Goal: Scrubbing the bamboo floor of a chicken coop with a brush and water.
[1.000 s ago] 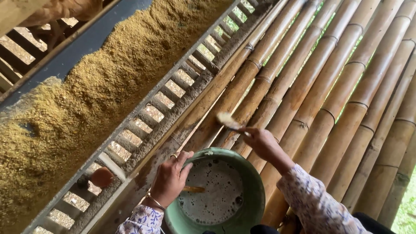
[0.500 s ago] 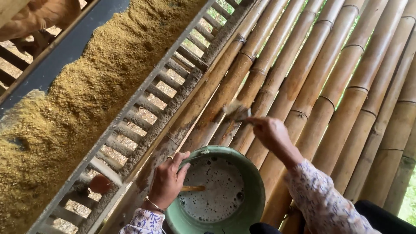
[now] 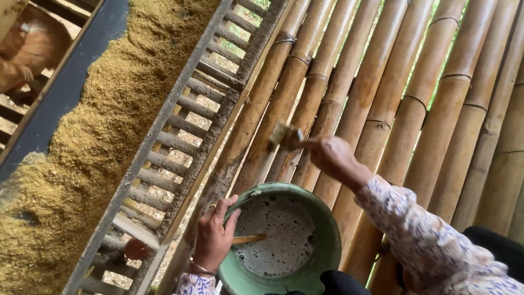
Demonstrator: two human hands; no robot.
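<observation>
- Right hand [image 3: 333,158] grip is clenched around a small brush [image 3: 286,135], held raised against the bamboo poles [image 3: 349,82], above the basin.
- Left hand [image 3: 214,235] grip clasps the rim of the green basin [image 3: 327,218], thumb inside the edge.
- Basin holds a foamy, pale liquid; a wooden stick [image 3: 248,239] lies in it.
- Progress, judged: lower poles near the basin look darker and wet; the upper stretches look dry, so much coating appears left.
- Slatted rail [image 3: 185,125] runs to the left, with a trough of yellow-brown feed [image 3: 98,120] beyond it.
- Against the earlier frame: brush has lifted higher up the poles; left hand has kept its place on the rim.
</observation>
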